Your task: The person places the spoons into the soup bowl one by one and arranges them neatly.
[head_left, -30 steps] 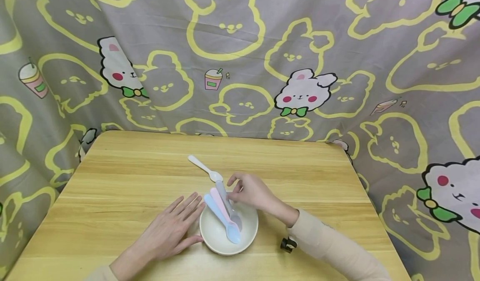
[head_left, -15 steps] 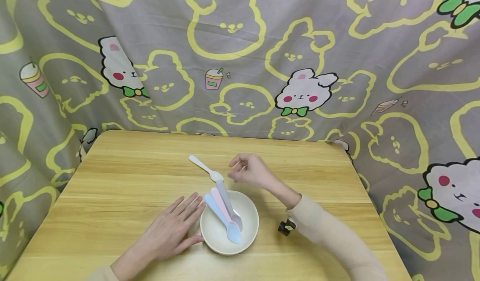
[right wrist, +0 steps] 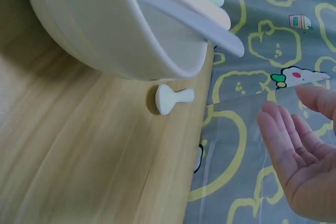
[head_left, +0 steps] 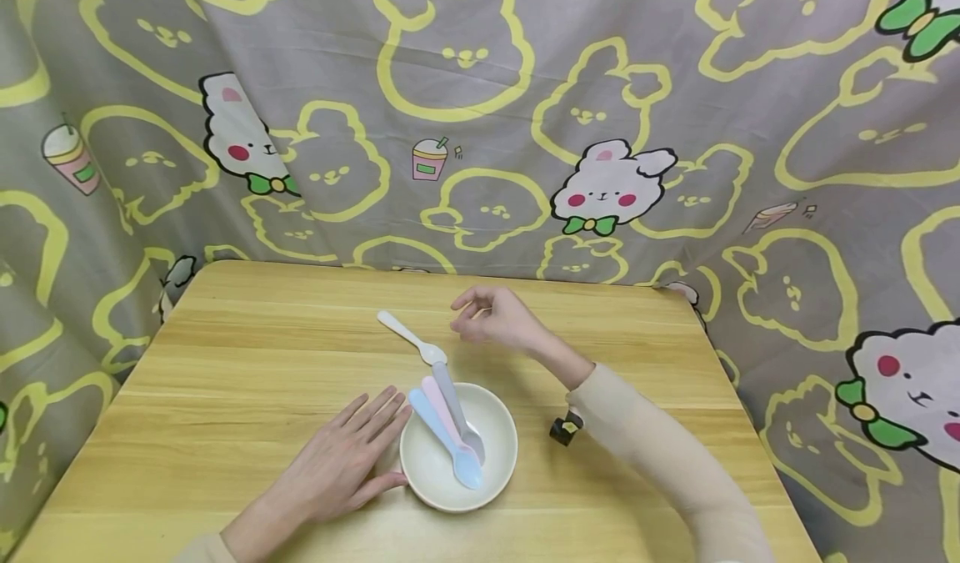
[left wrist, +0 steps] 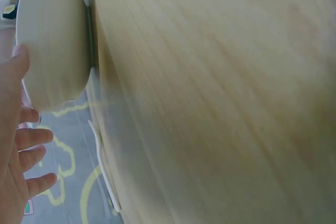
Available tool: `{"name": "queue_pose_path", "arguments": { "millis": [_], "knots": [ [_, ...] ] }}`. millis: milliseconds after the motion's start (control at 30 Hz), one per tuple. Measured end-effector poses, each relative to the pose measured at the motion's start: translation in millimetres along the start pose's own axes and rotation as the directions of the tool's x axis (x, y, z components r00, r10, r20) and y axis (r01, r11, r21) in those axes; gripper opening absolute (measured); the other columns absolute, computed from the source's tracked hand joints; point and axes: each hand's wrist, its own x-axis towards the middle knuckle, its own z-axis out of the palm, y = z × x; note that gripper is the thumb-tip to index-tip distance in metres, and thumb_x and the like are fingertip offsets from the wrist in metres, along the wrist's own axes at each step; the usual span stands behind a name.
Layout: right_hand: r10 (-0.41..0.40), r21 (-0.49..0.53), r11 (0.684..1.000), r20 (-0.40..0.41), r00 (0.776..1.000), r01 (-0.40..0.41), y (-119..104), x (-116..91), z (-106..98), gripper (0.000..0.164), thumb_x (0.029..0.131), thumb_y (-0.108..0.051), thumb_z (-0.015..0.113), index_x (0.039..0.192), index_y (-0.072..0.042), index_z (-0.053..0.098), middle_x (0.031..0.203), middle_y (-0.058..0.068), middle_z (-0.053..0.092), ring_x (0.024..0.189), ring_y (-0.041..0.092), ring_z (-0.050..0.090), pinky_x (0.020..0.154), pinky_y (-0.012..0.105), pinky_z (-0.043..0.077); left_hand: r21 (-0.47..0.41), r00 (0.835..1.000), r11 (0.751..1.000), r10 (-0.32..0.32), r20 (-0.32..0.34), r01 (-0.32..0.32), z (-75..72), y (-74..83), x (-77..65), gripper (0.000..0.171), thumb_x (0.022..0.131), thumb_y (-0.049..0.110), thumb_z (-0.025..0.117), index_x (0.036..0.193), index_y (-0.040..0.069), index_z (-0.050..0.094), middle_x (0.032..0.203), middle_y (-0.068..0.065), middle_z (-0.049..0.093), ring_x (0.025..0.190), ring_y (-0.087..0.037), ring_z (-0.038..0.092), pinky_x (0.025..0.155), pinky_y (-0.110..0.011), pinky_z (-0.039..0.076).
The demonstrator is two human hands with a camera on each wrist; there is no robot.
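A cream bowl (head_left: 497, 481) stands on the wooden table, holding a blue spoon (head_left: 433, 423), a pink spoon (head_left: 442, 403) and a grey spoon (head_left: 452, 398). Their handles lean over its far-left rim. Beyond the bowl, a white spoon (head_left: 402, 329) lies on the tabletop. My left hand (head_left: 341, 459) is beside the bowl's left side, fingers extended, thumb and fingertips right at the rim; the left wrist view shows it against the bowl wall (left wrist: 55, 45). My right hand (head_left: 498, 321) hovers right of the white spoon, fingers loosely bent, with nothing in it.
The wooden table (head_left: 262, 338) ends at a grey curtain (head_left: 337, 62) with yellow outlines and white cartoon animals, hanging behind and along both sides. A small black device (head_left: 564, 428) sits at the right sleeve's cuff.
My right hand has left the grey spoon's handle over the bowl and moved away toward the table's far side. The spoons, bowl and left hand keep their places.
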Motion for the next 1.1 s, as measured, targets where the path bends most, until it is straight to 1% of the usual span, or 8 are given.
{"name": "queue_pose_path", "arguments": {
  "millis": [167,300,400,500,667,800,900,1100],
  "knots": [
    [0.013,0.026,1.0,0.008,1.0,-0.013,3.7,14.0,2.1,0.03,0.093,-0.01,0.075,0.122,-0.005,0.07,0.1,0.011,0.077,0.096,0.038,0.079,0.084,0.048,0.068,-0.002,1.0,1.0,0.001,0.002,-0.001,-0.4,-0.1,-0.2,0.082,0.105,0.072,0.034,0.148,0.007,0.06,0.153,-0.013,0.062,0.146,-0.031,0.057,0.117,-0.05,0.045],
    [0.012,0.041,0.999,-0.002,1.0,-0.012,9.1,25.2,3.7,0.032,0.093,-0.012,0.077,0.123,-0.004,0.07,0.101,0.011,0.076,0.091,0.031,0.079,0.084,0.048,0.068,-0.002,1.0,1.0,0.001,0.002,-0.001,-0.8,0.3,-0.3,0.082,0.105,0.072,0.034,0.148,0.007,0.06,0.153,-0.013,0.061,0.145,-0.031,0.057,0.117,-0.05,0.047],
    [0.016,0.043,0.999,-0.015,1.0,-0.015,14.1,33.4,5.1,0.033,0.093,-0.012,0.077,0.124,-0.003,0.069,0.101,0.012,0.076,0.085,0.022,0.078,0.088,0.053,0.067,0.001,1.0,1.0,0.0,0.004,0.0,-0.8,0.6,-0.5,0.082,0.105,0.072,0.035,0.149,0.007,0.059,0.154,-0.013,0.061,0.146,-0.03,0.057,0.117,-0.05,0.046],
    [0.016,0.035,0.999,-0.023,1.0,-0.016,21.3,42.7,7.4,0.038,0.093,-0.013,0.079,0.127,0.001,0.068,0.101,0.013,0.076,0.083,0.021,0.077,0.092,0.059,0.065,0.005,1.0,1.0,-0.002,0.009,0.002,-0.5,0.7,-0.4,0.081,0.104,0.071,0.037,0.149,0.007,0.059,0.155,-0.013,0.061,0.147,-0.03,0.056,0.117,-0.049,0.045],
    [0.005,0.019,1.0,-0.015,1.0,-0.005,35.9,59.1,13.0,0.044,0.092,-0.013,0.08,0.129,0.007,0.066,0.101,0.015,0.077,0.086,0.029,0.079,0.084,0.046,0.068,0.007,1.0,1.0,0.001,-0.004,-0.001,0.4,0.9,-1.0,0.081,0.104,0.071,0.037,0.15,0.007,0.058,0.154,-0.012,0.061,0.146,-0.03,0.056,0.126,-0.043,0.035],
    [-0.007,0.016,1.0,0.007,1.0,0.006,41.6,67.8,18.1,0.045,0.09,-0.012,0.08,0.128,0.009,0.066,0.098,0.013,0.075,0.078,0.02,0.075,0.075,0.033,0.068,0.001,1.0,1.0,0.005,-0.016,-0.005,1.3,1.2,-1.6,0.081,0.105,0.071,0.037,0.15,0.007,0.058,0.154,-0.013,0.061,0.146,-0.03,0.057,0.132,-0.039,0.023],
    [-0.012,0.001,1.0,0.029,0.999,0.012,43.2,73.1,21.8,0.045,0.089,-0.01,0.079,0.127,0.009,0.066,0.097,0.012,0.074,0.076,0.015,0.073,0.073,0.03,0.067,0.001,1.0,1.0,0.006,-0.017,-0.006,1.5,1.1,-1.2,0.081,0.105,0.071,0.037,0.149,0.007,0.059,0.154,-0.013,0.062,0.146,-0.03,0.057,0.128,-0.041,0.03],
    [-0.009,-0.053,0.999,0.057,0.998,0.012,45.1,83.9,29.7,0.042,0.09,-0.008,0.078,0.127,0.008,0.067,0.103,0.02,0.078,0.08,0.022,0.076,0.078,0.037,0.069,0.006,1.0,1.0,0.007,-0.015,-0.007,0.9,0.7,0.0,0.082,0.105,0.071,0.036,0.149,0.007,0.059,0.153,-0.013,0.062,0.145,-0.029,0.057,0.118,-0.046,0.042]
  ]
}}
